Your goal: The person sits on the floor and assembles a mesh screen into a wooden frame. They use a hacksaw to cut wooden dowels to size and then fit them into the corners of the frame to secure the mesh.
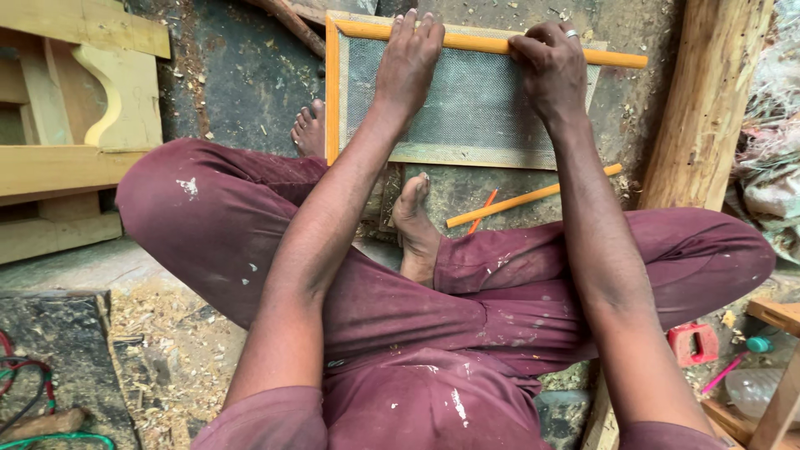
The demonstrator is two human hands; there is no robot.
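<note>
Left hand point(408, 58) lies flat and released, right hand point(550, 71) apparently pinches the long orange wooden strip point(492, 43) atop the mesh-covered wooden frame point(467, 104) on the floor. One side strip seems fitted; a spare orange strip point(533, 196) waits.

Frame point(333, 92): wood strips, smooth orange paint, matt. Panel point(475, 104): fine woven mesh, grey, dull. Loose strip point(533, 197) on the floor: same orange-painted wood. Floor point(225, 75): rough, dark, gritty, littered with wood shavings. Post point(708, 108) at right: bare wood, coarse grain. Trousers point(400, 308): maroon cloth, matt, paint-flecked.
</note>
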